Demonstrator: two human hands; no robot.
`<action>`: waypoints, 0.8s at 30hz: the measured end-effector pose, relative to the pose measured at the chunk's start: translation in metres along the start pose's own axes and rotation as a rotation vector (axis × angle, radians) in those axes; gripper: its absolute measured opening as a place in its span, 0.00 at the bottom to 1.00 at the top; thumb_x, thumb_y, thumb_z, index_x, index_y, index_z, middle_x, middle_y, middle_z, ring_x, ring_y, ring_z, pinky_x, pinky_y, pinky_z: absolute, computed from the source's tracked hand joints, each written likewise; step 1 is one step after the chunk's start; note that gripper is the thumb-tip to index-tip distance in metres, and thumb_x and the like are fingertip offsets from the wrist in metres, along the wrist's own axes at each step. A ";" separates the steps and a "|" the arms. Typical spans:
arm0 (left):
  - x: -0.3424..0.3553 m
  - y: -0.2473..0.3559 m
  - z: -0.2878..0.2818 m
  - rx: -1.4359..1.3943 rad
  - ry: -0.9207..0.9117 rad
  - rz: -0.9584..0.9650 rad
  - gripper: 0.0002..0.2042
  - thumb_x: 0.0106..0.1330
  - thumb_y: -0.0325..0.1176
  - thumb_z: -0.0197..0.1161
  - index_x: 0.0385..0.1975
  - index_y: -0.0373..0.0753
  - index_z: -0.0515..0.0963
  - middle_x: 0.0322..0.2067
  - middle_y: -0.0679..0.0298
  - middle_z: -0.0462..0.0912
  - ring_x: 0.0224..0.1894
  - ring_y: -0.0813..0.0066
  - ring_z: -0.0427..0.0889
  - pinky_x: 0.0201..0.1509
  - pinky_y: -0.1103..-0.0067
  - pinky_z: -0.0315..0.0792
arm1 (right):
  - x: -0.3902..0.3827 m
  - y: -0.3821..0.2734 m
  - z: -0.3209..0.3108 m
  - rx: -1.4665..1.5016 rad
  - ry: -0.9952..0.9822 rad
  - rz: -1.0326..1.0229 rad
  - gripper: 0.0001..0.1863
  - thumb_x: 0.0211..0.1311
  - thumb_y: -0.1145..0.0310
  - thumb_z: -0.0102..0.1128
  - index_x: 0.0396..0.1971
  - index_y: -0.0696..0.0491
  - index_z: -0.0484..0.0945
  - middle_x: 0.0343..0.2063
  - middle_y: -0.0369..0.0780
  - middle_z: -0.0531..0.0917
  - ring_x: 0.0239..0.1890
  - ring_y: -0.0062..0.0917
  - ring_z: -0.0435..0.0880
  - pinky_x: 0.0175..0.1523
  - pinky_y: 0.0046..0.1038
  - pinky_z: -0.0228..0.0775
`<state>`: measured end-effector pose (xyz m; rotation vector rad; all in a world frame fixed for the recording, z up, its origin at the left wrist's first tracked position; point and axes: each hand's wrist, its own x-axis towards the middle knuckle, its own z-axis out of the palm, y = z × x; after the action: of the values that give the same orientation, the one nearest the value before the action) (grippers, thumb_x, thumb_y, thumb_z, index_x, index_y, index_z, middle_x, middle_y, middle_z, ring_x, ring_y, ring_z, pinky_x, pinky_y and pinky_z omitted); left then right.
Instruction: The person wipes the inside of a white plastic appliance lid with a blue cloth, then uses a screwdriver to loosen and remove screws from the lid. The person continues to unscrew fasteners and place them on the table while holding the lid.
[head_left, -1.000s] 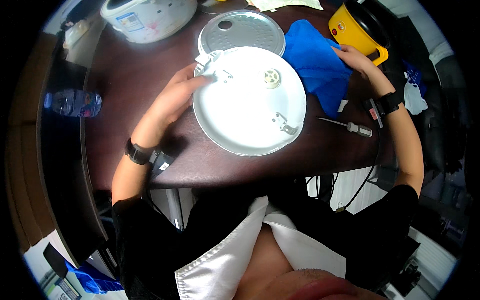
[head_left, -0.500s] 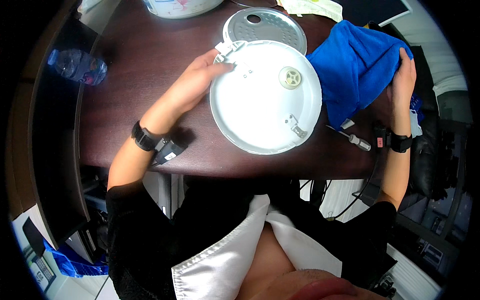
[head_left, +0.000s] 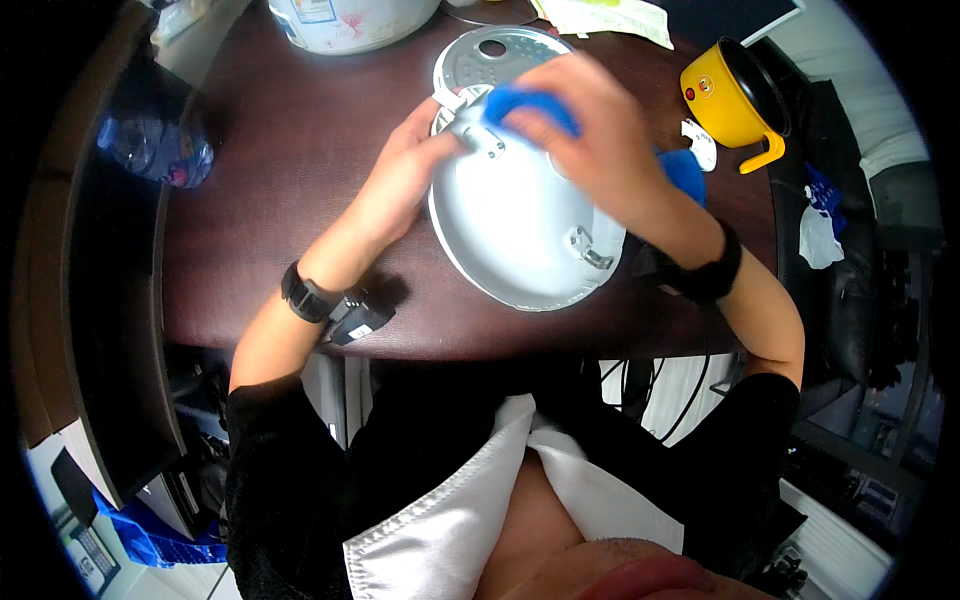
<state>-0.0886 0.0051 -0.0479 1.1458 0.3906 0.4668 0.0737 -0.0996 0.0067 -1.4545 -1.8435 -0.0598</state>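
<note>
My left hand [head_left: 402, 175] grips the upper left rim of a round, shallow white lid-like cover [head_left: 520, 235], thumb on its inner face beside a white hinge-like piece. The cover is tilted above the table. My right hand [head_left: 600, 125], blurred by motion, is closed on a blue cloth [head_left: 530, 108] and presses it to the upper part of the cover. Another part of the cloth hangs out past the right wrist. A small metal bracket [head_left: 590, 248] sits at the cover's lower right. The round fitting seen earlier is mostly behind my right hand.
Behind the cover lies a silver perforated metal disc [head_left: 468, 62] on the dark red-brown table [head_left: 270, 200]. A yellow pot with a handle [head_left: 712, 95] stands at the back right, a white tub-like container [head_left: 350, 25] at the back. A plastic bottle [head_left: 155, 150] lies at the left.
My right hand has swung left with the blue cloth onto the cover. This uncovers the yellow pot; the screwdriver now is hidden. The cover has tilted in my left hand.
</note>
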 end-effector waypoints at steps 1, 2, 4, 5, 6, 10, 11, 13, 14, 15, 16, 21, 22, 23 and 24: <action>0.001 -0.002 -0.001 0.016 -0.022 0.046 0.27 0.52 0.23 0.49 0.57 0.33 0.60 0.45 0.59 0.73 0.45 0.76 0.74 0.51 0.81 0.67 | -0.004 0.003 0.013 -0.004 -0.108 -0.009 0.12 0.51 0.65 0.61 0.35 0.52 0.74 0.32 0.41 0.74 0.36 0.33 0.75 0.41 0.32 0.66; -0.002 0.000 0.001 0.026 -0.051 0.082 0.29 0.50 0.20 0.49 0.58 0.32 0.58 0.48 0.58 0.71 0.49 0.75 0.71 0.54 0.81 0.65 | -0.005 0.002 0.018 -0.094 -0.183 -0.097 0.14 0.49 0.66 0.62 0.36 0.52 0.73 0.33 0.41 0.73 0.39 0.35 0.73 0.45 0.36 0.62; -0.003 -0.004 0.002 0.047 -0.041 0.147 0.31 0.49 0.18 0.49 0.59 0.31 0.56 0.51 0.58 0.69 0.53 0.74 0.68 0.57 0.81 0.61 | -0.011 0.003 0.021 -0.206 -0.328 -0.149 0.17 0.45 0.68 0.63 0.37 0.52 0.72 0.34 0.41 0.73 0.41 0.35 0.72 0.47 0.37 0.59; -0.004 -0.002 0.000 0.030 -0.060 0.108 0.33 0.48 0.17 0.49 0.60 0.31 0.55 0.52 0.58 0.67 0.55 0.73 0.66 0.59 0.80 0.58 | -0.012 0.006 0.021 -0.213 -0.277 -0.134 0.18 0.44 0.68 0.64 0.37 0.52 0.71 0.34 0.41 0.73 0.41 0.36 0.72 0.47 0.37 0.60; -0.007 -0.001 0.002 0.031 -0.061 0.118 0.33 0.48 0.17 0.49 0.60 0.31 0.54 0.52 0.58 0.67 0.55 0.73 0.66 0.59 0.80 0.58 | -0.014 0.009 0.019 -0.222 -0.230 -0.121 0.18 0.43 0.68 0.64 0.38 0.53 0.71 0.34 0.41 0.73 0.41 0.36 0.72 0.47 0.36 0.60; -0.009 -0.003 0.002 0.044 -0.067 0.107 0.33 0.49 0.17 0.48 0.60 0.30 0.52 0.52 0.57 0.67 0.55 0.72 0.66 0.59 0.80 0.58 | -0.014 0.019 0.011 -0.387 -0.144 -0.133 0.21 0.40 0.69 0.65 0.38 0.53 0.70 0.33 0.40 0.73 0.41 0.35 0.73 0.47 0.35 0.61; -0.009 -0.003 0.001 0.042 -0.089 0.095 0.33 0.49 0.17 0.48 0.60 0.29 0.52 0.52 0.57 0.67 0.55 0.72 0.66 0.59 0.80 0.58 | -0.013 0.018 0.012 -0.340 -0.187 -0.131 0.17 0.44 0.69 0.61 0.36 0.52 0.71 0.32 0.39 0.73 0.39 0.33 0.74 0.44 0.32 0.62; -0.011 -0.003 0.001 0.062 -0.114 0.090 0.33 0.50 0.16 0.48 0.61 0.29 0.51 0.53 0.56 0.67 0.56 0.72 0.65 0.60 0.79 0.57 | -0.009 0.017 0.018 -0.363 -0.204 -0.261 0.14 0.46 0.69 0.58 0.36 0.51 0.71 0.31 0.38 0.73 0.37 0.31 0.75 0.42 0.31 0.64; -0.012 -0.004 0.002 0.081 -0.120 0.099 0.33 0.50 0.16 0.48 0.61 0.29 0.51 0.53 0.56 0.66 0.56 0.72 0.65 0.60 0.79 0.57 | -0.006 0.017 0.020 -0.374 -0.211 -0.325 0.12 0.47 0.69 0.56 0.35 0.50 0.71 0.31 0.38 0.73 0.36 0.30 0.75 0.40 0.30 0.65; -0.013 -0.003 0.003 0.102 -0.126 0.110 0.32 0.50 0.16 0.47 0.61 0.28 0.50 0.53 0.56 0.66 0.56 0.72 0.65 0.60 0.79 0.56 | -0.003 0.016 0.020 -0.411 -0.224 -0.332 0.12 0.47 0.69 0.55 0.35 0.50 0.72 0.30 0.37 0.73 0.35 0.29 0.75 0.39 0.29 0.65; -0.015 -0.003 0.004 0.123 -0.107 0.132 0.32 0.51 0.16 0.47 0.61 0.28 0.50 0.53 0.56 0.66 0.56 0.72 0.65 0.60 0.79 0.56 | 0.002 0.015 0.019 -0.449 -0.237 -0.338 0.11 0.48 0.69 0.54 0.34 0.49 0.72 0.30 0.37 0.73 0.34 0.28 0.75 0.37 0.29 0.66; -0.017 -0.010 0.002 0.213 -0.055 0.202 0.32 0.51 0.15 0.47 0.61 0.28 0.50 0.53 0.54 0.66 0.56 0.71 0.65 0.60 0.79 0.58 | 0.000 0.009 0.022 -0.637 -0.295 -0.294 0.10 0.46 0.69 0.55 0.32 0.51 0.73 0.28 0.36 0.73 0.31 0.25 0.76 0.29 0.27 0.68; -0.016 -0.010 0.001 0.205 -0.050 0.185 0.32 0.51 0.15 0.47 0.60 0.27 0.50 0.53 0.54 0.66 0.56 0.71 0.65 0.59 0.79 0.58 | -0.002 0.008 0.023 -0.676 -0.312 -0.271 0.10 0.46 0.69 0.55 0.32 0.52 0.73 0.27 0.36 0.72 0.30 0.25 0.76 0.28 0.27 0.68; -0.016 -0.010 0.001 0.197 -0.045 0.167 0.32 0.51 0.15 0.47 0.60 0.27 0.50 0.53 0.53 0.66 0.56 0.71 0.65 0.59 0.79 0.58 | -0.004 0.008 0.025 -0.714 -0.329 -0.249 0.10 0.46 0.70 0.55 0.31 0.52 0.73 0.27 0.36 0.72 0.30 0.25 0.76 0.26 0.27 0.68; -0.016 -0.009 0.001 0.189 -0.044 0.150 0.32 0.51 0.15 0.47 0.60 0.27 0.51 0.53 0.53 0.66 0.56 0.70 0.65 0.59 0.79 0.59 | -0.007 0.010 0.025 -0.775 -0.416 -0.177 0.10 0.46 0.71 0.56 0.32 0.54 0.73 0.29 0.38 0.72 0.32 0.27 0.76 0.28 0.27 0.69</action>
<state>-0.0998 -0.0072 -0.0547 1.3724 0.3165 0.5436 0.0692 -0.0899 -0.0183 -1.9078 -2.4407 -0.6671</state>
